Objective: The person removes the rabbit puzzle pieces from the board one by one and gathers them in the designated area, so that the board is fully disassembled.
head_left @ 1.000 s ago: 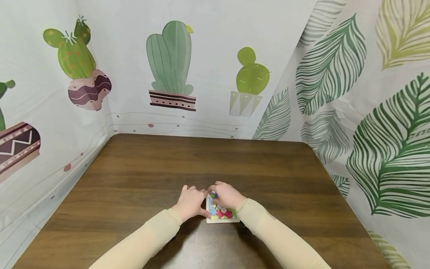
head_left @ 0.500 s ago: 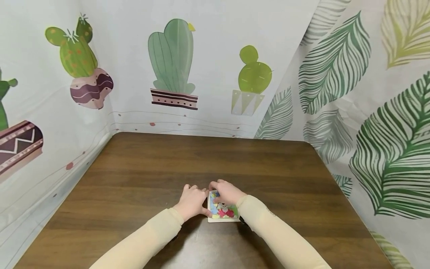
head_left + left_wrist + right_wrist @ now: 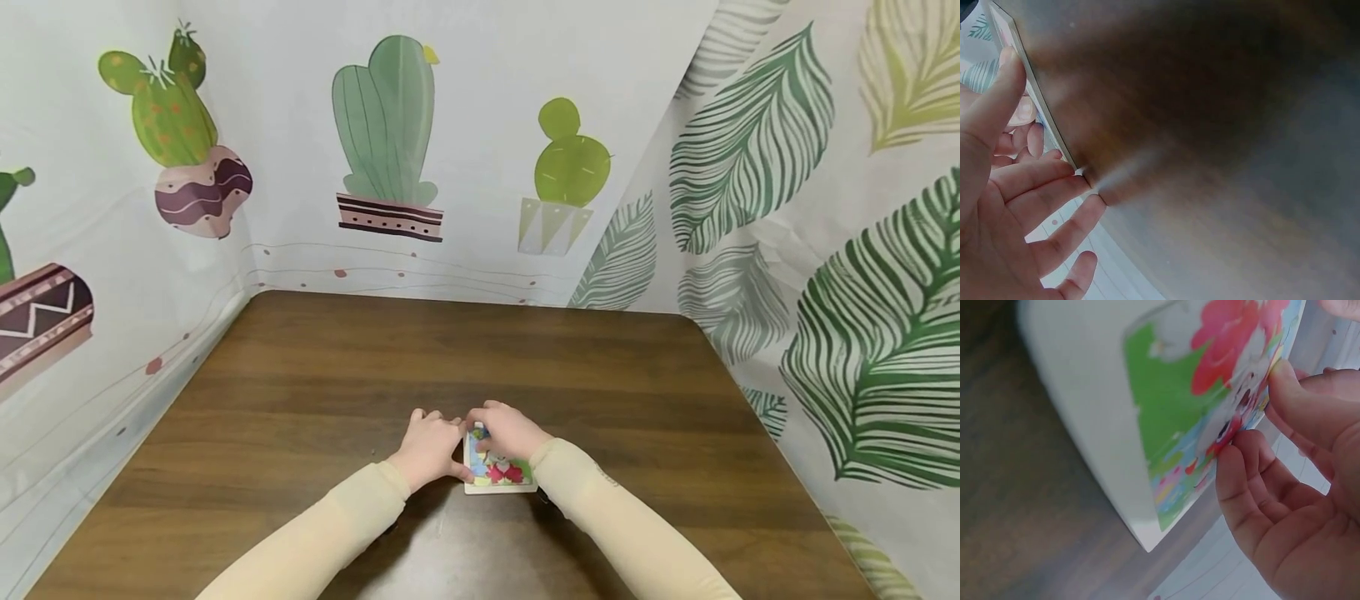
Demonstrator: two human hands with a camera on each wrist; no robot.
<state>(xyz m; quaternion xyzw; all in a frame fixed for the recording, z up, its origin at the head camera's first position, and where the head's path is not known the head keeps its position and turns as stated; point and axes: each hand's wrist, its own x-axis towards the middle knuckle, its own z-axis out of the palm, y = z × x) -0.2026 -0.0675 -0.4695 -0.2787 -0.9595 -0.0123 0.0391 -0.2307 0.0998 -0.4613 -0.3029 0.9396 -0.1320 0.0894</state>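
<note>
A small picture puzzle board point(image 3: 501, 475) with a white border lies flat on the wooden table, showing red, green and blue artwork. My left hand point(image 3: 427, 450) steadies its left side, thumb on the lower part of that edge and fingers reaching to the upper corner. In the left wrist view the left fingers point(image 3: 1063, 231) look fairly straight. Across the board's upper part, my right hand point(image 3: 510, 432) has its thumb and curled fingertips on the picture. From the right wrist, the right thumb point(image 3: 1291, 387) and fingers are spaced apart; whether a piece is between them is hidden.
The brown table point(image 3: 465, 350) extends well beyond both hands to the back and sides. A white cloth backdrop point(image 3: 472, 125) printed with cacti and leaves hangs behind and at both sides.
Both hands stay on the board in almost the same pose. Within the last second the head view has shifted slightly; the board shows no clear movement of its own.
</note>
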